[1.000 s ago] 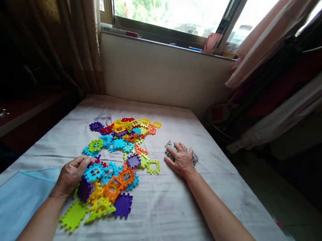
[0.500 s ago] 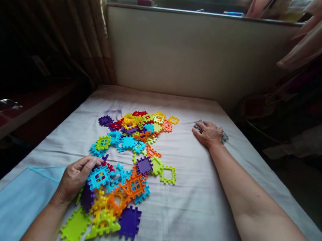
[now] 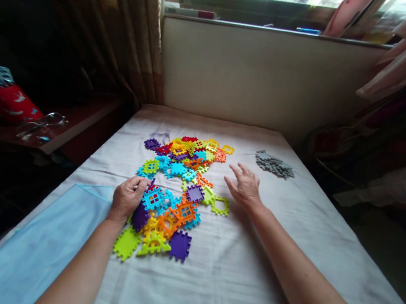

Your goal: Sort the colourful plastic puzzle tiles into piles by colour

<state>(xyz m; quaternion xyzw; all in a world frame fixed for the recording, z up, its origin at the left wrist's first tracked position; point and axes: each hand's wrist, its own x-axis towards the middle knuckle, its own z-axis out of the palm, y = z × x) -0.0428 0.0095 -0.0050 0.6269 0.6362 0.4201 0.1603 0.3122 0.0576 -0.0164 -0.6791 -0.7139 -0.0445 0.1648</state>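
Observation:
Colourful notched plastic pieces lie in a long, loose heap on the sheet. At the heap's left edge, my left hand [image 3: 128,197] has its fingers pinched together beside a blue window piece [image 3: 153,198]; whatever they may hold is hidden. My right hand [image 3: 245,186] hovers with fingers spread, between the heap and a pile of small grey pieces [image 3: 275,166], touching neither. Nearest to it is a lime frame piece [image 3: 220,206]. A purple square [image 3: 179,245] and a lime square [image 3: 127,243] lie at the heap's near end.
Light blue cloth [image 3: 48,231] covers the left side of the bed sheet [image 3: 231,283]. A side table [image 3: 92,114] at left bears glasses [image 3: 49,121] and a red container [image 3: 12,103]. Beyond the sheet stand a wall and a curtain [image 3: 135,40].
My right hand has lifted off the grey pile and moved left towards the colourful heap, fingers spread. My left hand keeps its pinch at the heap's edge. The view has shifted.

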